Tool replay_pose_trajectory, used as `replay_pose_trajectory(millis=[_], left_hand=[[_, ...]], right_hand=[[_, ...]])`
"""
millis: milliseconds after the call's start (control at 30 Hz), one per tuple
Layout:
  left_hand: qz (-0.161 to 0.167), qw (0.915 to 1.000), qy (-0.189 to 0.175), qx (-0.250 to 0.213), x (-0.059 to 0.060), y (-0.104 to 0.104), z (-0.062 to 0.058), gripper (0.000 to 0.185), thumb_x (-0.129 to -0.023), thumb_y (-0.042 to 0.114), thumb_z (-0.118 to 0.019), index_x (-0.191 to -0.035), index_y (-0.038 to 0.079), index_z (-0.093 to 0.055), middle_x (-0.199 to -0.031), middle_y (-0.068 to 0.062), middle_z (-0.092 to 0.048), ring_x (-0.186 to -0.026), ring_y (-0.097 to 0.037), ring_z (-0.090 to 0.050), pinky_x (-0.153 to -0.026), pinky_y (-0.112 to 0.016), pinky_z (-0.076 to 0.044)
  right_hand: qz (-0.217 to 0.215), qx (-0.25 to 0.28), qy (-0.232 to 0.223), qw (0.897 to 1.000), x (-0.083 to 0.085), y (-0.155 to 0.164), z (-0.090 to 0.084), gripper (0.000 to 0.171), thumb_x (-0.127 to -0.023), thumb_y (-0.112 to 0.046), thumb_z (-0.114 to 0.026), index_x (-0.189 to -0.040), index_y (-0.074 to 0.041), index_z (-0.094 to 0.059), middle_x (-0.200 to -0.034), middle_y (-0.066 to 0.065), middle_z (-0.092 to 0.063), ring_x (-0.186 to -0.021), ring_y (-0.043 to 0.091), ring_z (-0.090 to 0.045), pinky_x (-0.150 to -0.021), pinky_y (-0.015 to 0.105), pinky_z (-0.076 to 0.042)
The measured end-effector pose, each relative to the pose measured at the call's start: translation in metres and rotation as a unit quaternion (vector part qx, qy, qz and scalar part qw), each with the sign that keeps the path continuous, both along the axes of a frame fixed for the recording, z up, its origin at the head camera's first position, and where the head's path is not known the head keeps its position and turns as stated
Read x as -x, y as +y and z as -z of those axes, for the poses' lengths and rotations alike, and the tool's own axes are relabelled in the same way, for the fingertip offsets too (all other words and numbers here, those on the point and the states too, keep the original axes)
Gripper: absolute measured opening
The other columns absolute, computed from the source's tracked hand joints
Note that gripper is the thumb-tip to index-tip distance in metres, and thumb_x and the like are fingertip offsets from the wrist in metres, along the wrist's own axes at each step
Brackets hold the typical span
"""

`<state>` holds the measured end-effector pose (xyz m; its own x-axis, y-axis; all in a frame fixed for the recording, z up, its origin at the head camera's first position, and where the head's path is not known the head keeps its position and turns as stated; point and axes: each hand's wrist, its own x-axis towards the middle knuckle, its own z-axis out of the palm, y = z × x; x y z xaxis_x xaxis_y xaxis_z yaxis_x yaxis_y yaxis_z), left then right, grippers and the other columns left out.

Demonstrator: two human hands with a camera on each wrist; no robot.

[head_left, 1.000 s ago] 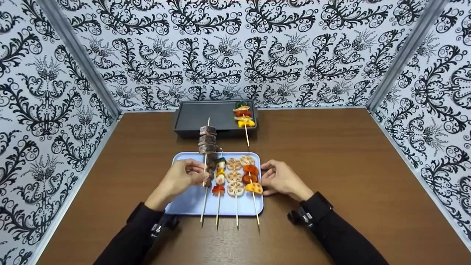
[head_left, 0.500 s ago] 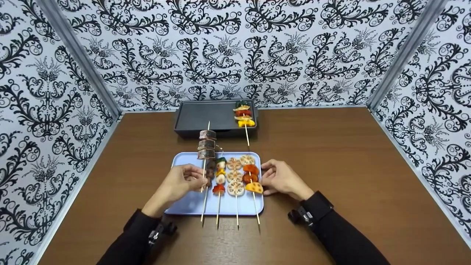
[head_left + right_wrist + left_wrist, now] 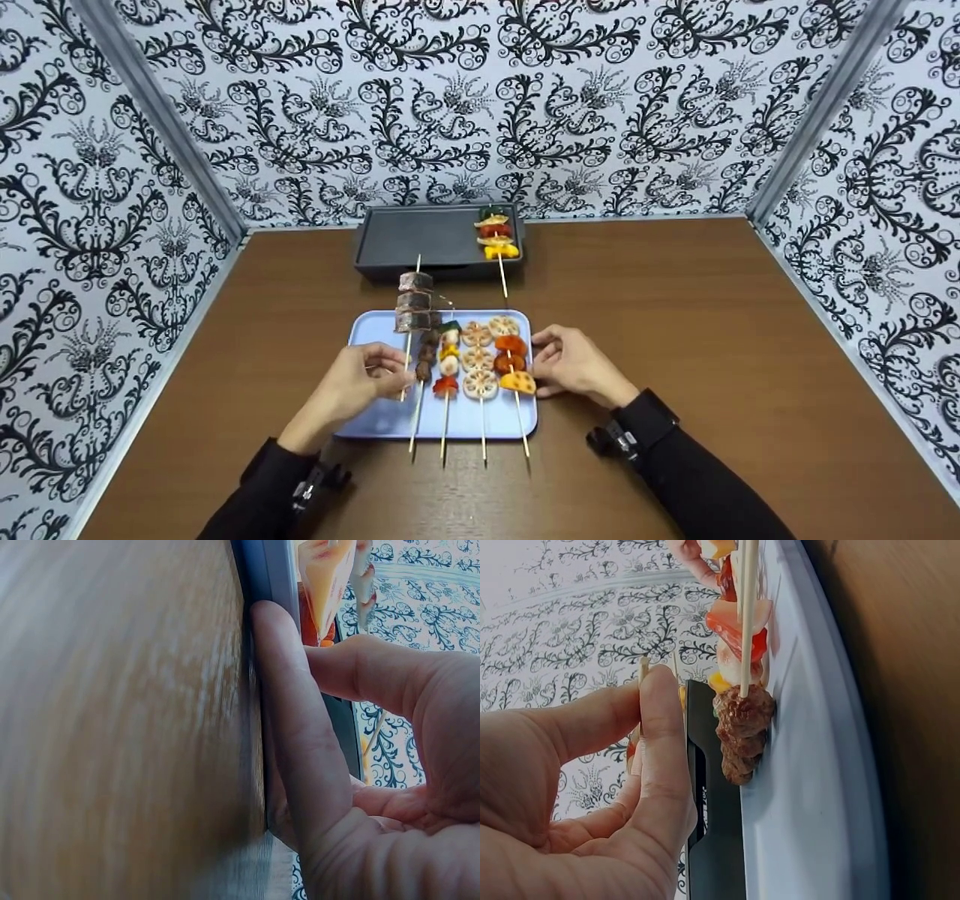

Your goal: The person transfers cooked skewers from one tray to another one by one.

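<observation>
My left hand [image 3: 356, 386] pinches the bare stick of a skewer [image 3: 414, 301] with several dark-skinned chunks that look like fish. It is held above the left part of a pale blue tray [image 3: 371, 420], chunks pointing away from me. In the left wrist view the stick's end [image 3: 643, 669] shows between thumb and finger. My right hand [image 3: 574, 364] grips the tray's right edge; in the right wrist view a digit [image 3: 281, 652] presses the outer wall. On the tray lie a browned meat skewer [image 3: 424, 367], a mixed vegetable skewer [image 3: 448, 365], lotus-root slices [image 3: 478, 385] and an orange-and-yellow vegetable skewer [image 3: 517, 382].
Behind the tray, a dark grey griddle [image 3: 412, 232] stands near the patterned back wall [image 3: 465, 112]. A colourful skewer [image 3: 495, 231] lies on its right side, stick overhanging the front. Several stick ends reach past the tray's front edge over the wooden table [image 3: 675, 300].
My left hand has drawn the fish-like skewer toward me and slightly left, off the meat skewer, which now shows more fully. The right hand and tray have stayed put.
</observation>
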<state>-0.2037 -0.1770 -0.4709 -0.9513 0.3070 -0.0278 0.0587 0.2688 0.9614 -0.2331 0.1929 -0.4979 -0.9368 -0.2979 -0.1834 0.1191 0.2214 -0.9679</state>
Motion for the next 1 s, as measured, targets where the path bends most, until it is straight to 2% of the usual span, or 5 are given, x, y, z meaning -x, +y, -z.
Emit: replay_pose_trajectory(millis=[100, 333, 467, 700, 1000], left_hand=[[0.005, 0.9999, 0.011, 0.011, -0.002, -0.004, 0.001, 0.033, -0.091, 0.004, -0.081, -0.115, -0.013, -0.065, -0.097, -0.017, -0.072, -0.08, -0.028, -0.073, -0.073, -0.044, -0.067], [0.002, 1.0, 0.0, 0.009, -0.009, -0.01, 0.002, 0.032, -0.091, 0.002, -0.08, -0.115, -0.013, -0.065, -0.098, -0.018, -0.071, -0.08, -0.026, -0.072, -0.071, -0.042, -0.067], [0.003, 0.9999, -0.003, 0.011, -0.013, -0.014, 0.002, 0.03, -0.091, 0.002, -0.079, -0.113, -0.013, -0.066, -0.097, -0.018, -0.071, -0.081, -0.022, -0.07, -0.071, -0.043, -0.067], [0.019, 0.9997, 0.0, 0.015, -0.014, -0.019, 0.005, 0.029, -0.091, 0.001, -0.078, -0.113, -0.014, -0.065, -0.096, -0.018, -0.071, -0.08, -0.023, -0.071, -0.071, -0.043, -0.067], [0.015, 0.9994, -0.03, 0.012, -0.017, -0.021, 0.01, 0.031, -0.09, 0.002, -0.079, -0.113, -0.012, -0.066, -0.093, -0.016, -0.069, -0.078, -0.026, -0.072, -0.073, -0.042, -0.067]], right_hand=[[-0.001, 0.0, 0.001, 1.0, 0.0, 0.0, 0.0, 0.053, -0.087, 0.007, -0.073, -0.136, 0.006, -0.053, -0.102, 0.022, -0.063, -0.081, 0.03, -0.071, -0.069, 0.048, -0.067], [-0.01, 0.0, 0.007, 1.0, 0.0, 0.0, 0.001, 0.052, -0.088, 0.005, -0.074, -0.136, 0.006, -0.053, -0.102, 0.022, -0.064, -0.081, 0.03, -0.072, -0.069, 0.047, -0.067], [-0.01, -0.009, 0.015, 1.0, -0.001, 0.001, 0.0, 0.051, -0.088, 0.004, -0.074, -0.135, 0.006, -0.054, -0.102, 0.022, -0.065, -0.081, 0.031, -0.072, -0.069, 0.047, -0.067], [-0.008, -0.024, 0.026, 0.999, -0.001, 0.001, -0.001, 0.05, -0.088, 0.004, -0.074, -0.135, 0.006, -0.055, -0.102, 0.022, -0.066, -0.08, 0.031, -0.072, -0.067, 0.045, -0.068], [-0.004, -0.013, 0.013, 1.0, -0.002, 0.001, -0.001, 0.05, -0.088, 0.005, -0.073, -0.135, 0.005, -0.055, -0.102, 0.022, -0.064, -0.082, 0.031, -0.072, -0.069, 0.047, -0.067]])
